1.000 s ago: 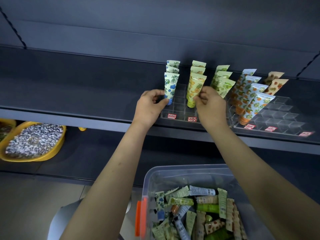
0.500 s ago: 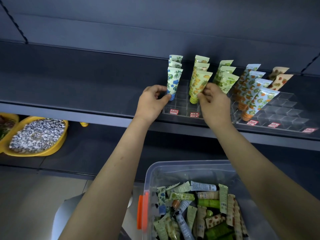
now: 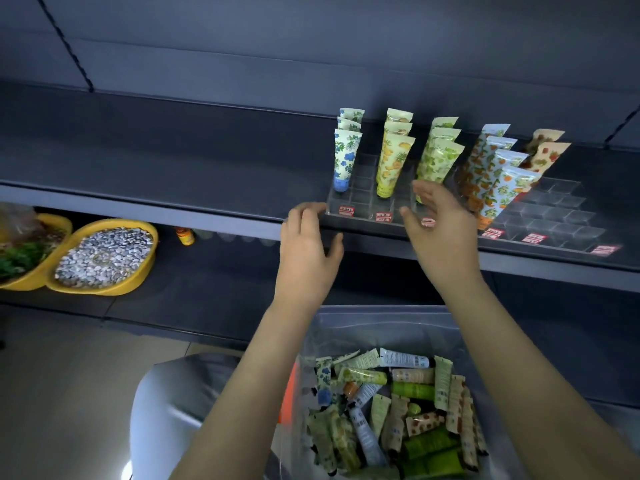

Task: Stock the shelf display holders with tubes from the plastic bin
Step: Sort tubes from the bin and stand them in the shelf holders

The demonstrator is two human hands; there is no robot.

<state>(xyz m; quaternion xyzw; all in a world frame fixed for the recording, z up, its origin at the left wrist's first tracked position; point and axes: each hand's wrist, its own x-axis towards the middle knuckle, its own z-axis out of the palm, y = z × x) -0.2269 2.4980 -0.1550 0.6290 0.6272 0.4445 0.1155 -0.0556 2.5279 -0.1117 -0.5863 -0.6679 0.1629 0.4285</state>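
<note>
- Hands both hold nothing: left hand (image 3: 308, 251), fingers loosely curled, is just beside the front left corner of the clear acrylic display holder (image 3: 362, 202); right hand (image 3: 443, 233), fingers spread apart, is at its front edge.
- Flower-printed plastic tubes (image 3: 391, 164) stand upright in rows inside the holder.
- Clear plastic bin (image 3: 381, 323) of loose mixed tubes (image 3: 412, 391) sits below the holder, nearer the person.

Tubes (image 3: 388, 164) in holder (image 3: 367, 206) (on shelf (image 3: 173, 174)); bin (image 3: 381, 327) below.

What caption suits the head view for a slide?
Left hand and right hand, both empty, hover before tube holders above the plastic bin.
</note>
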